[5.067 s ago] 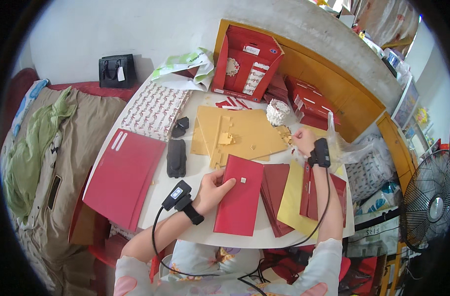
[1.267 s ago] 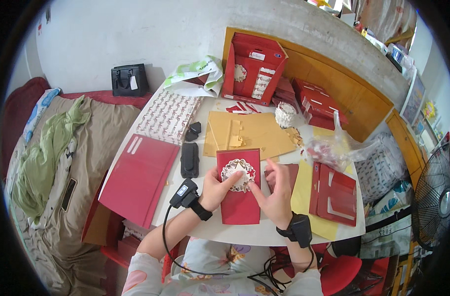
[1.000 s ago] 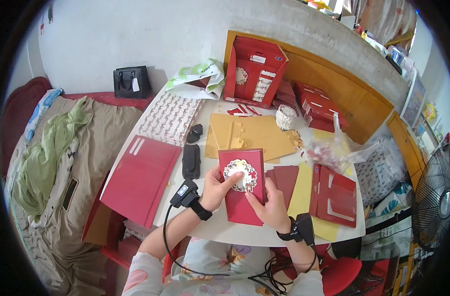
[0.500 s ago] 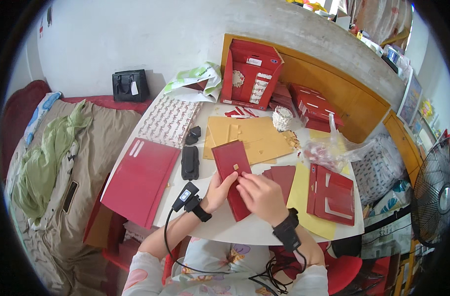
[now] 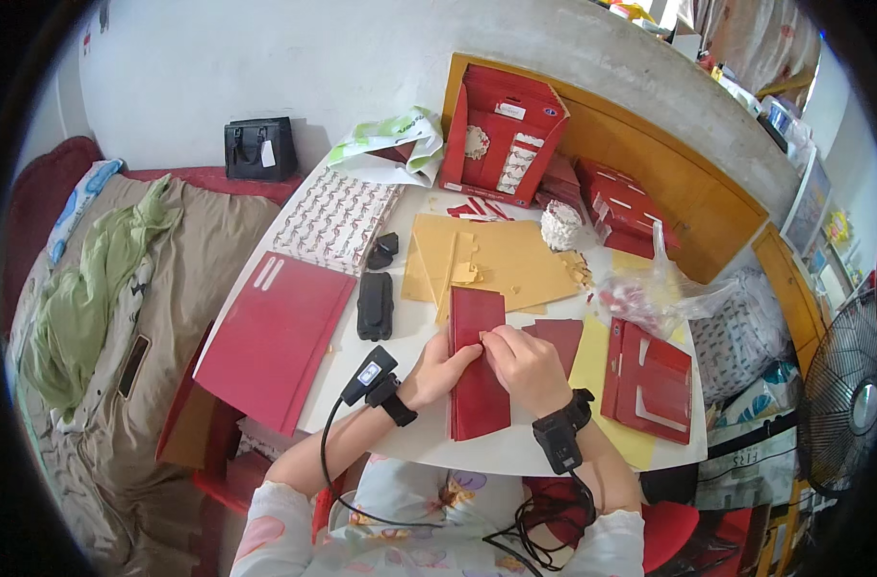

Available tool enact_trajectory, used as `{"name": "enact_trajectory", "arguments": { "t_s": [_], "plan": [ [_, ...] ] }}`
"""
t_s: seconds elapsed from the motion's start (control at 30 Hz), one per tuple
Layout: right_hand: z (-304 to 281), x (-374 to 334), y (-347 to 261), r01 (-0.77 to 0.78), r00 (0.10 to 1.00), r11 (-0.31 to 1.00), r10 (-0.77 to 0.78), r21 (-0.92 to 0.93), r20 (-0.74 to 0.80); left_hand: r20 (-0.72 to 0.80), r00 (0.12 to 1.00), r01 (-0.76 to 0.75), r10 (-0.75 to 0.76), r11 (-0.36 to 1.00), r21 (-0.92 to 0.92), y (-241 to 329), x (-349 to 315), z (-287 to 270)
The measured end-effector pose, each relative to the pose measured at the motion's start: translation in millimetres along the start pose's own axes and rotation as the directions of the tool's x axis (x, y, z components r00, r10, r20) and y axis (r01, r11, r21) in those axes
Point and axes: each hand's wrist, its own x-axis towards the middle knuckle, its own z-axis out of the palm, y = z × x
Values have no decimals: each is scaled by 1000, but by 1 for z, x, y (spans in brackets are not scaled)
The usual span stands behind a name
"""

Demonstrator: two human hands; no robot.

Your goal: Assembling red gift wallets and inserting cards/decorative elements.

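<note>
A dark red folded card piece [image 5: 479, 409] lies lengthwise before me at the table's near edge. My left hand [image 5: 440, 368] grips its left edge, thumb on top, with the fingers hidden beneath. My right hand [image 5: 527, 370] is closed in a pinch over the middle of the card, close to the left thumb. A bit of tan shows at its fingertips, but what it pinches is mostly hidden. Beyond the card are tan sheets [image 5: 525, 255] with small peeled squares and scraps on them. Dark red card pieces [image 5: 559, 341] lie just right of it.
On the left are large red sheets [image 5: 275, 337], a patterned stack [image 5: 332, 216] and a black case [image 5: 375, 306]. Right: a yellow sheet [image 5: 592, 385], red card sleeves [image 5: 648, 380] and a clear plastic bag [image 5: 655, 288]. Behind stand a red box [image 5: 504, 135] and a white roll [image 5: 561, 226].
The red card has turned from slanted to nearly upright in view. The small tan square seen on it is now mostly covered by my right fingers, which have closed over that spot.
</note>
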Motion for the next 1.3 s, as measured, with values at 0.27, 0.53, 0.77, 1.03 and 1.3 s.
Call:
{"name": "enact_trajectory", "arguments": {
  "t_s": [0.27, 0.53, 0.77, 1.03, 1.3],
  "plan": [
    [0, -1, 2, 29, 999, 999, -29, -27, 20, 9, 999, -41, 40, 995, 94, -4, 1, -1],
    [2, 1, 6, -95, 995, 979, 96, 181, 0, 7, 998, -58, 58, 988, 142, -8, 2, -2],
    [-1, 2, 3, -99, 993, 976, 110, 192, -44, -3, 1000, -29, 30, 991, 127, -10, 2, -2],
    [1, 2, 5, -61, 998, 996, 63, 65, -30, 16, 1000, -19, 17, 992, 121, -9, 4, -1],
    [-13, 4, 147, -600, 799, 776, 594, 193, 98, 49, 992, 114, -118, 991, 70, -4, 3, 3]
  ]
}}
